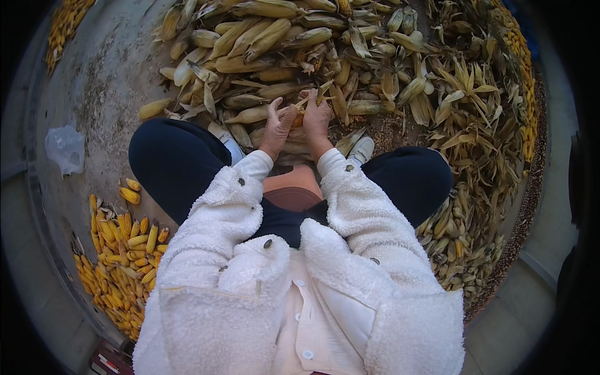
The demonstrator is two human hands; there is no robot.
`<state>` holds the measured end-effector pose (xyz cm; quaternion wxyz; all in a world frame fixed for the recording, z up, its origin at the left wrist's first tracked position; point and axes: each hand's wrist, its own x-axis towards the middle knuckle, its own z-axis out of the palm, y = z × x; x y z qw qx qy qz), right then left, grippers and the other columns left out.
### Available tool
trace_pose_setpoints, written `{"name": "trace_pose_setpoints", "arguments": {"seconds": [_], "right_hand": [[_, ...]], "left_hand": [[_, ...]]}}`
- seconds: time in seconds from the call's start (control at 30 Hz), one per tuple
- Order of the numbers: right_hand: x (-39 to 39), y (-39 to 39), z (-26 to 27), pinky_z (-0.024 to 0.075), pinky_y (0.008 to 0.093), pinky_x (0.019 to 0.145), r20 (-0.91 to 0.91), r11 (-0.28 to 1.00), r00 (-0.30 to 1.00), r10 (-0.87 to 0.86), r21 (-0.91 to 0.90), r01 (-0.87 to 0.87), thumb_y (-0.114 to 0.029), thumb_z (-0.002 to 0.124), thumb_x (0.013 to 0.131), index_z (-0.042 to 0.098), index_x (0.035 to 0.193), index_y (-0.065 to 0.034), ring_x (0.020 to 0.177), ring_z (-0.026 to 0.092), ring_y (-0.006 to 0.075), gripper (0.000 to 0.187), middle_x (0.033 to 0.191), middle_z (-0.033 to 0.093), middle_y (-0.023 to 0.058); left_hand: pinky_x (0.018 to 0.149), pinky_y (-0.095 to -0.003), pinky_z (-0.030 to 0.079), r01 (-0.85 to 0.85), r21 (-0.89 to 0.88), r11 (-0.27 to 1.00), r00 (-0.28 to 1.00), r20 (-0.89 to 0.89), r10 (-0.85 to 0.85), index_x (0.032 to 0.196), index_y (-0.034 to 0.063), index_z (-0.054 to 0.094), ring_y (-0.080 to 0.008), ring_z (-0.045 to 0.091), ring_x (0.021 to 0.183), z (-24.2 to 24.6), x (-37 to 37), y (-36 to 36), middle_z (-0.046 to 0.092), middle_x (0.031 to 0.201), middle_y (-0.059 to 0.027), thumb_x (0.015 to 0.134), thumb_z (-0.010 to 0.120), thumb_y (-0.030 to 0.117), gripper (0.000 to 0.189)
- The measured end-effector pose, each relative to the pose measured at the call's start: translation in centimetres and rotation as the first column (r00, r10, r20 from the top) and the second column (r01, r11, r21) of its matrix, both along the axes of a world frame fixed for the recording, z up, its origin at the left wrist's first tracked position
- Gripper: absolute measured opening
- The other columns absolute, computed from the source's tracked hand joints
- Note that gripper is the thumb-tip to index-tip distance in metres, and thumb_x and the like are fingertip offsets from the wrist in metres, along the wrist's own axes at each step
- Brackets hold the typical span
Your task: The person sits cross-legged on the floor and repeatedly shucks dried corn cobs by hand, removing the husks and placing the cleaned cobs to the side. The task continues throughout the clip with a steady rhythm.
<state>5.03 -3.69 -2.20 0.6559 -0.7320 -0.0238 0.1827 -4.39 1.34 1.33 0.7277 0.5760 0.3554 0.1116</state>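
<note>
A partly husked ear of corn [298, 118] is between my two hands, low over the heap of unhusked corn [262, 42]. Orange kernels show on it. My left hand [277, 129] is around its left side, with the thumb towards the ear and the fingers partly hidden. My right hand [317, 117] pinches dry corn husk [324, 91] at the ear's right side, thumb pointing up. Most of the ear is covered by my hands. Beneath them, between my shoes, lie more corn in the husk and loose leaves.
Stripped husks [478, 117] are piled along the right. Bare yellow cobs [124, 253] lie at the lower left, beside a clear plastic bag [65, 149] on the concrete floor [112, 89]. A reddish-brown stool [293, 185] shows between my legs. Loose kernels [396, 129] are scattered near my right shoe.
</note>
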Motion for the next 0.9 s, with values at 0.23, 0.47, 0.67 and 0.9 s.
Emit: {"name": "trace_pose_setpoints", "arguments": {"seconds": [0.23, 0.47, 0.67, 0.9], "right_hand": [[-2.2, 1.9, 2.7, 0.0493, 0.0289, 0.071, -0.307, 0.879, 0.949, 0.075, 0.47, 0.083, -0.037, 0.043, 0.096, 0.054, 0.085, -0.0036, 0.07, 0.057, 0.0143, 0.037, 0.077, 0.06, 0.0061], [-0.9, -0.7, 2.2, 0.0448, 0.0276, 0.059, -0.261, 0.972, 0.952, 0.159, 0.211, -0.105, -0.035, 0.048, 0.094, 0.055, 0.08, -0.0043, 0.055, 0.048, 0.0112, 0.034, 0.063, 0.048, 0.0001], [-2.9, -1.7, 4.2, 0.0473, 0.0393, 0.065, 0.136, 0.657, 0.646, 0.752, -0.236, -0.716, -0.038, 0.063, 0.081, 0.064, 0.094, -0.0061, 0.071, 0.062, 0.0304, 0.035, 0.084, 0.064, 0.0152], [-3.0, -1.8, 3.9, 0.0441, 0.0392, 0.068, 0.335, 0.442, 0.297, 0.894, -0.767, -0.465, -0.034, 0.059, 0.08, 0.061, 0.079, -0.0067, 0.076, 0.062, 0.0286, 0.028, 0.078, 0.065, 0.0124]], "left_hand": [[0.08, -0.0228, 0.042, -0.426, -0.197, 0.883, 0.9, 0.004, 0.435, 0.107, 0.0011, 0.047, -0.013, 0.051, 0.086, -2.7, 0.6, 0.9, 0.054, 0.093, -0.0053, 0.087, 0.055, 0.048, 0.051], [0.069, -0.0377, 0.054, -0.568, -0.568, 0.596, 0.689, 0.067, 0.721, 0.081, 0.0061, 0.048, -0.0233, 0.061, 0.07, -2.0, 0.3, 5.9, 0.057, 0.073, -0.0095, 0.088, 0.054, 0.042, 0.037], [0.07, -0.0378, 0.056, -0.241, -0.707, 0.664, 0.802, 0.24, 0.547, 0.074, 0.0058, 0.052, -0.022, 0.062, 0.065, 0.2, 0.7, 5.9, 0.058, 0.064, -0.007, 0.083, 0.064, 0.037, 0.034], [0.055, -0.0318, 0.051, -0.627, -0.376, 0.682, 0.77, -0.171, 0.614, 0.082, 0.0072, 0.052, -0.0212, 0.061, 0.064, -2.4, 0.0, 5.5, 0.059, 0.068, -0.0092, 0.088, 0.054, 0.043, 0.036]]}}
